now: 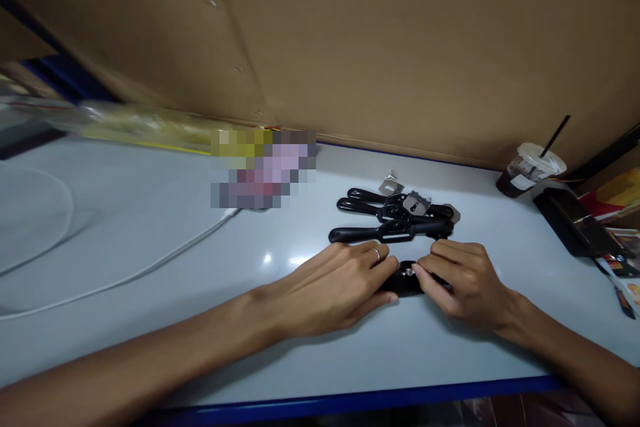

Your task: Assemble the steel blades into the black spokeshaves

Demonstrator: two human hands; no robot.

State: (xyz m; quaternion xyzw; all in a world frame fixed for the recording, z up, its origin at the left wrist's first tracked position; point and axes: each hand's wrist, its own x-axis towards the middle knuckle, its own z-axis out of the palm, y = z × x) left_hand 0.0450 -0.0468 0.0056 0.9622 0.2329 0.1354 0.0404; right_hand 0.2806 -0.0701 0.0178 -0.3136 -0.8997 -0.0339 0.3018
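1. Directions are taken from the black part (406,285), with 12 o'clock pointing away from the person; it lies between both hands, low over the bench (200,360), and the fingers cover much of it.
2. The left hand (340,287), wearing a ring (376,254), comes in from 9 o'clock. Its grip is narrow, closed on the black part, with the thumb along the near side.
3. The right hand (467,283) comes in from 4 o'clock. Its grip is also closed on the black part, the thumb tip at a small silver fitting (410,272).
4. Just beyond the fingers, between 11 and 1 o'clock, black-handled tools (353,235) lie bunched together, a metal plate (416,204) on top of them.
5. A loose plate (390,187) sits just past them, near 12.
6. Well apart, between 1 and 2 o'clock, a plastic cup (523,177) holds dark drink and a black straw (556,135); a black case (575,223) is nearer 2.
7. At 10 o'clock is a pixelated object (273,173); a white cable (165,259) runs from it towards 9.
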